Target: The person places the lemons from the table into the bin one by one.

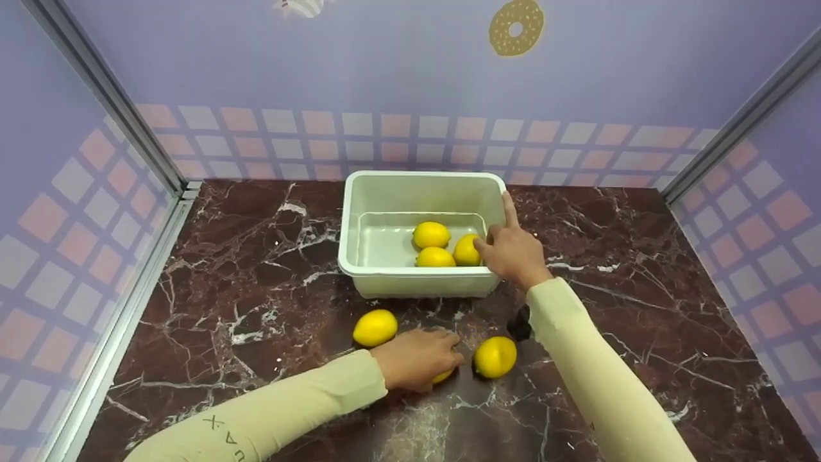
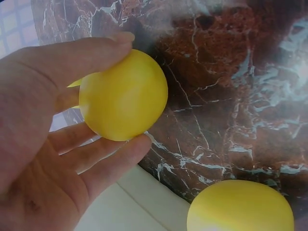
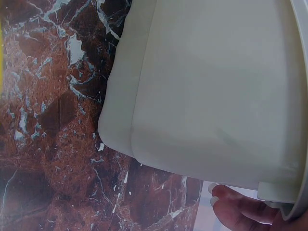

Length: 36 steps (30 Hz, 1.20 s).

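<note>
My left hand (image 1: 420, 359) is low over the marble-patterned table and grips a lemon (image 2: 125, 96), thumb on one side and fingertips on the other. From the head view most of that lemon is covered by the hand. A white plastic bin (image 1: 423, 272) stands farther back, with three lemons (image 1: 431, 235) in its right half. My right hand (image 1: 515, 253) holds the bin's right rim near the front corner, thumb over the inside and index finger stretched along the edge. Its other fingers (image 3: 231, 209) show outside the bin, under the rim, in the right wrist view.
One lemon (image 1: 376, 328) lies on the table left of my left hand, another lemon (image 1: 495, 357) to its right. A small black object (image 1: 519, 323) shows beside the right sleeve. Tiled-pattern walls (image 1: 410, 138) enclose the table (image 1: 256, 269) at the back and both sides.
</note>
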### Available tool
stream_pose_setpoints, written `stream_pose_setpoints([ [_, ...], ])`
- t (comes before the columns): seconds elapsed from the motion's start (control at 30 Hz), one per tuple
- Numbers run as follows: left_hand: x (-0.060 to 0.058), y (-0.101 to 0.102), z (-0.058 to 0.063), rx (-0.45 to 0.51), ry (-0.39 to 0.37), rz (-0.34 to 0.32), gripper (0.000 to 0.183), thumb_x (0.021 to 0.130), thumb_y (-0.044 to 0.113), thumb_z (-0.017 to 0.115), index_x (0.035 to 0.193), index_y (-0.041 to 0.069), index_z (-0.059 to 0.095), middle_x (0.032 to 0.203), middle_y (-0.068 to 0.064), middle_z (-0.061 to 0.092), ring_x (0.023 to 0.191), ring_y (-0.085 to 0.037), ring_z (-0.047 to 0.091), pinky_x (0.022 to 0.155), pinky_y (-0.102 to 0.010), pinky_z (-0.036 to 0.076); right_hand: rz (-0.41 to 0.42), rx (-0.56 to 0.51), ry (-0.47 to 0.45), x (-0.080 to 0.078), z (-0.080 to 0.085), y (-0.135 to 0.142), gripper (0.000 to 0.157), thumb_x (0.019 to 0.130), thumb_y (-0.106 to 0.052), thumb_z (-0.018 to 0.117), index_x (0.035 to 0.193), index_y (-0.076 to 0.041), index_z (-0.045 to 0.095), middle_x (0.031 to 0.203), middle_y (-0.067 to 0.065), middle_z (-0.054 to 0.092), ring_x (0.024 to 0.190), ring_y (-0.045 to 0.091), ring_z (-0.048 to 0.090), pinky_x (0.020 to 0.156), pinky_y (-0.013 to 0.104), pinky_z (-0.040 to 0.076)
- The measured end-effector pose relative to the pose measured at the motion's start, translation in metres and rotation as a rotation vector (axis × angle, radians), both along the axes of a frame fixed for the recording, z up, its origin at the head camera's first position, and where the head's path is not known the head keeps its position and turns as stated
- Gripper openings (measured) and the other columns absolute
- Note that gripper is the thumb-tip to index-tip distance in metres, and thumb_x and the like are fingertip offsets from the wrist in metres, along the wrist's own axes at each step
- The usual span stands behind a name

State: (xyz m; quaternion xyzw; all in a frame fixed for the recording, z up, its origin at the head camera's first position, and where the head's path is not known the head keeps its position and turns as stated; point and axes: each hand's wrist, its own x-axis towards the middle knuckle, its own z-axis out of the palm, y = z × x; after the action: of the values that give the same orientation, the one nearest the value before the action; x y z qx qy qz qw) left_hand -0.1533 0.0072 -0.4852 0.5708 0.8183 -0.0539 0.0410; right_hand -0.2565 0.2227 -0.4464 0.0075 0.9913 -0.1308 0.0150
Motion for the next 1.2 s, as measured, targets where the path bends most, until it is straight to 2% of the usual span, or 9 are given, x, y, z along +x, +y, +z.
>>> stream_pose_setpoints([
  [0.17, 0.0, 0.0, -0.001, -0.01, -0.002, 0.005, 0.04, 0.076, 0.023, 0.077, 0.114, 0.022, 0.064, 0.123, -0.004, 0.06, 0.101, -0.018, 0.063, 0.077, -0.035, 0.058, 0.002, 0.002, 0.003, 0.0, -0.001, 0.0, 0.04, 0.092, -0.046, 0.047, 0.084, -0.01, 0.064, 0.165, 0.004, -0.004, 0.08, 0.034, 0.062, 0.07, 0.049, 0.051],
  [0.3, 0.0, 0.0, -0.002, -0.01, 0.002, 0.008, 0.038, 0.075, 0.023, 0.077, 0.112, 0.021, 0.064, 0.116, -0.002, 0.06, 0.096, -0.017, 0.063, 0.075, -0.035, 0.058, 0.0, -0.001, 0.006, 0.0, -0.001, 0.0, 0.04, 0.092, -0.046, 0.047, 0.083, -0.01, 0.065, 0.165, 0.004, -0.004, 0.079, 0.034, 0.063, 0.069, 0.049, 0.051],
  [0.47, 0.0, 0.0, -0.002, -0.015, -0.011, 0.013, 0.038, 0.075, 0.022, 0.076, 0.111, 0.022, 0.064, 0.109, 0.0, 0.059, 0.09, -0.015, 0.062, 0.074, -0.033, 0.058, 0.002, -0.004, -0.006, 0.001, -0.001, 0.0, 0.042, 0.093, -0.045, 0.046, 0.087, -0.008, 0.065, 0.165, 0.005, -0.004, 0.086, 0.036, 0.063, 0.073, 0.051, 0.051],
  [0.9, -0.003, 0.0, 0.006, -0.008, -0.021, 0.011, 0.042, 0.073, 0.022, 0.077, 0.113, 0.022, 0.065, 0.112, 0.0, 0.06, 0.091, -0.017, 0.062, 0.075, -0.033, 0.058, -0.003, -0.01, -0.005, 0.0, -0.001, 0.001, 0.039, 0.091, -0.045, 0.048, 0.082, -0.011, 0.064, 0.165, 0.003, -0.005, 0.083, 0.035, 0.063, 0.071, 0.051, 0.051],
  [1.2, -0.003, 0.0, 0.012, 0.001, -0.001, 0.0, 0.04, 0.074, 0.025, 0.078, 0.111, 0.022, 0.065, 0.106, 0.0, 0.058, 0.086, -0.017, 0.062, 0.067, -0.032, 0.058, -0.005, -0.015, -0.008, 0.001, 0.0, -0.001, 0.04, 0.092, -0.046, 0.049, 0.082, -0.011, 0.064, 0.165, 0.003, -0.005, 0.082, 0.034, 0.063, 0.071, 0.05, 0.051],
])
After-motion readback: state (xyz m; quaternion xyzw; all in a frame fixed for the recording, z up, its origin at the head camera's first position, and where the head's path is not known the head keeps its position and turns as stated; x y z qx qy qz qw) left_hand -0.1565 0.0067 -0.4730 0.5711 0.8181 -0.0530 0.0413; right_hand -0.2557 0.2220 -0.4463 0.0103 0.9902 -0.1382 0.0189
